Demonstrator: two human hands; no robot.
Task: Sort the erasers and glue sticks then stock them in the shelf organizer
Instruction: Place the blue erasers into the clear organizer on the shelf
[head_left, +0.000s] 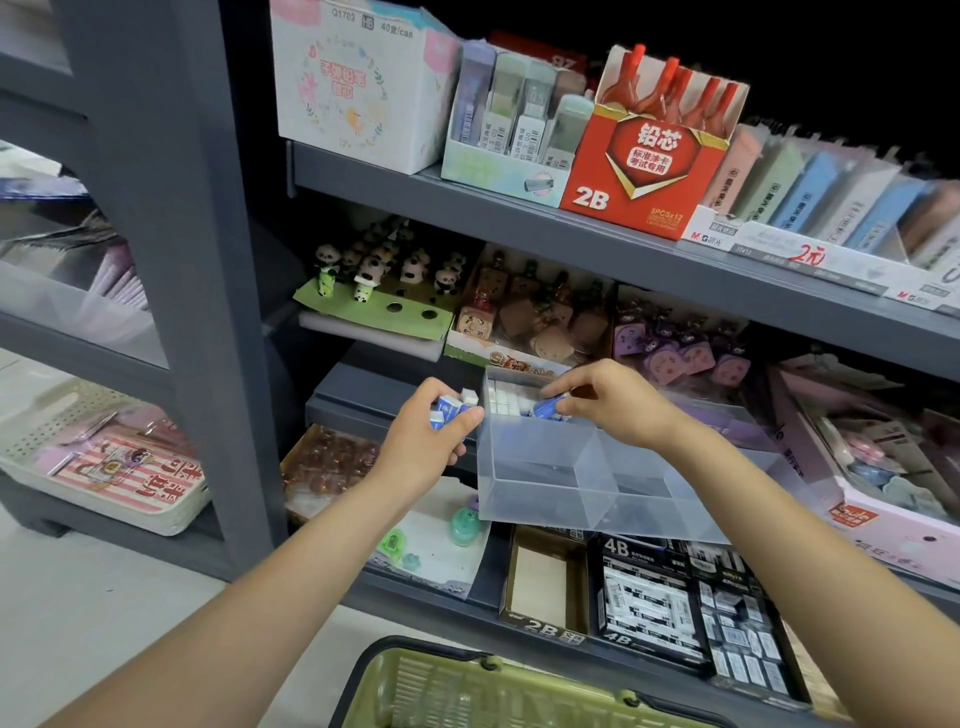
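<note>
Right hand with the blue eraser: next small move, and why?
Probably lower the eraser into the back compartment of the clear organizer and release. The right hand pinches it just above the stacked erasers there; the left hand holds more waiting.

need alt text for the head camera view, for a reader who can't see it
A person's right hand lowers a blue-and-white eraser into the back of a clear plastic organizer on a stationery shelf, beside erasers already stacked there. The left hand holds several more erasers just left of it; a green basket sits below.
</note>
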